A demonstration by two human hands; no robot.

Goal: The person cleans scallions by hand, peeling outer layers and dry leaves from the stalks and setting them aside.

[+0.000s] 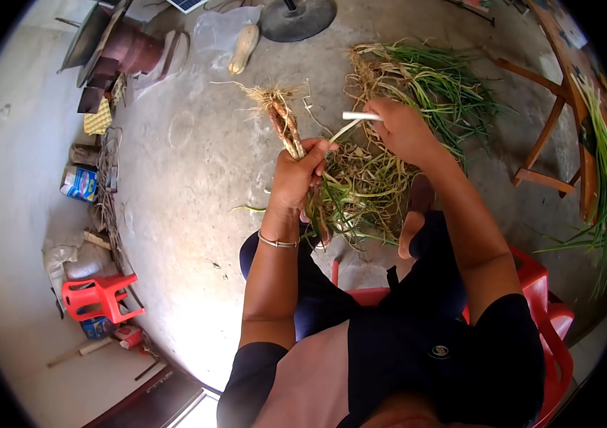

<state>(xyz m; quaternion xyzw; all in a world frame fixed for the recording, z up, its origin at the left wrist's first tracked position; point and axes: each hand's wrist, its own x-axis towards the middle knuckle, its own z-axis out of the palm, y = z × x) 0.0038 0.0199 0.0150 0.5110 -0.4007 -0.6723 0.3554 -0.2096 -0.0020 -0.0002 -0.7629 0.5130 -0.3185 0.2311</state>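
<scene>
My left hand is closed around a bunch of green onions, roots pointing up and away from me, with reddish-brown skins near the bulbs. My right hand is closed, and a short white stick-like thing juts from it to the left; I cannot make out its kind. A pale leaf strip stretches between the two hands. Below them lies a heap of yellowish peeled leaves between my feet. Just beyond my right hand is a pile of green onions, with green tops to the right.
A squash lies by a plastic bag and a round black base. On the right, a wooden table carries more green onions. A small red chair stands at the left wall; I sit on a red chair.
</scene>
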